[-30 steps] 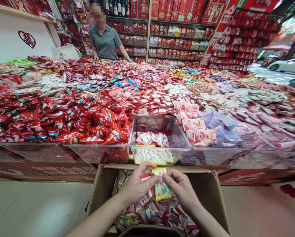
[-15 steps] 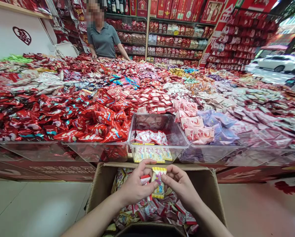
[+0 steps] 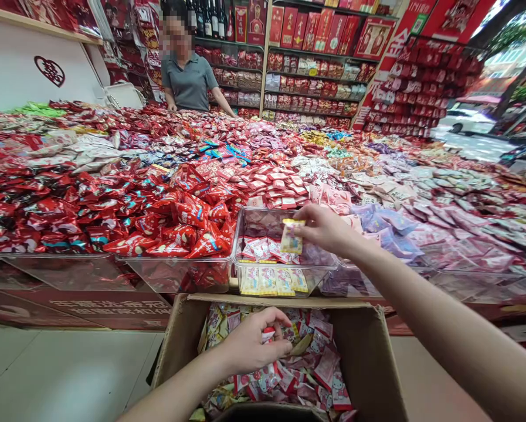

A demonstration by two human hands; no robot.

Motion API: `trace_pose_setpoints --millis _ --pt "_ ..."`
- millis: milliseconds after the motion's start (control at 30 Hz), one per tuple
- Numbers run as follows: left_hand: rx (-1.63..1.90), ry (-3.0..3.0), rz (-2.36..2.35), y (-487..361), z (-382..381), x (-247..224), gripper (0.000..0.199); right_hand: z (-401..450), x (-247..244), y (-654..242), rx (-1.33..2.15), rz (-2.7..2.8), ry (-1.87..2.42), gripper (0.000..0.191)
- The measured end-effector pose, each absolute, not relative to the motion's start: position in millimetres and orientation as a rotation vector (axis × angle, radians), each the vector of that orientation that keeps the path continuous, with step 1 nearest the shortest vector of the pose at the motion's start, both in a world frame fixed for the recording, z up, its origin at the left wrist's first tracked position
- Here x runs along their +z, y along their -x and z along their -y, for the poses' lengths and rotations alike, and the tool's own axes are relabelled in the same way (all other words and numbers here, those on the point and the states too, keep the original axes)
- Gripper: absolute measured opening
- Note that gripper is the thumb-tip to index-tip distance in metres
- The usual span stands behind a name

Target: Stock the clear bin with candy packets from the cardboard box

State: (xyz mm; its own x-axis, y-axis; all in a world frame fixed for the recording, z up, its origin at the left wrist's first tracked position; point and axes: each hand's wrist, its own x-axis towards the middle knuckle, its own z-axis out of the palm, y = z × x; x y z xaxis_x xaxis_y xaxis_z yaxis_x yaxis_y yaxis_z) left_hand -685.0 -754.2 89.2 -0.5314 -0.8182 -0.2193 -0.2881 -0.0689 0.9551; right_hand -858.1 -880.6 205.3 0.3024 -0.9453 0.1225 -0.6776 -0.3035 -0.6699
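Note:
My right hand [image 3: 322, 230] pinches a yellow-and-white candy packet [image 3: 292, 237] and holds it over a clear plastic bin [image 3: 284, 266]. Inside that bin lie red-and-white candy packets [image 3: 258, 248], with a row of yellow packets [image 3: 274, 281] showing through its front wall. Lower down, my left hand [image 3: 258, 343] is over an open cardboard box [image 3: 170, 346], its fingers curled round a red-and-white candy packet [image 3: 268, 334] that shows only in part. Loose pink, red and yellow packets [image 3: 328, 363] fill the bottom of the box.
Bins of red snack bags [image 3: 187, 217] stand to the left, purple and pink packets [image 3: 386, 225] to the right. A wide heap of sweets stretches back to a person in a grey shirt [image 3: 190, 79]. Stocked shelves [image 3: 315, 70] line the back.
My right hand has moved up and forward from above the box to the bin, carrying the yellow packet out of my left hand's reach. My left hand stays over the box.

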Motion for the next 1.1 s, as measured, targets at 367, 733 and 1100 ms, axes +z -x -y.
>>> trace_pose_setpoints --millis 367,733,1100 --pt "-1.374 -1.261 1.911 686 754 82 0.022 914 154 807 0.612 -1.442 2.109 0.018" --pt "-1.299 -1.18 1.82 683 754 89 0.018 911 163 804 0.7 -1.394 2.429 0.022" --pt "-0.995 -1.143 1.111 692 753 113 0.018 764 152 839 -0.58 -1.046 1.839 0.027"
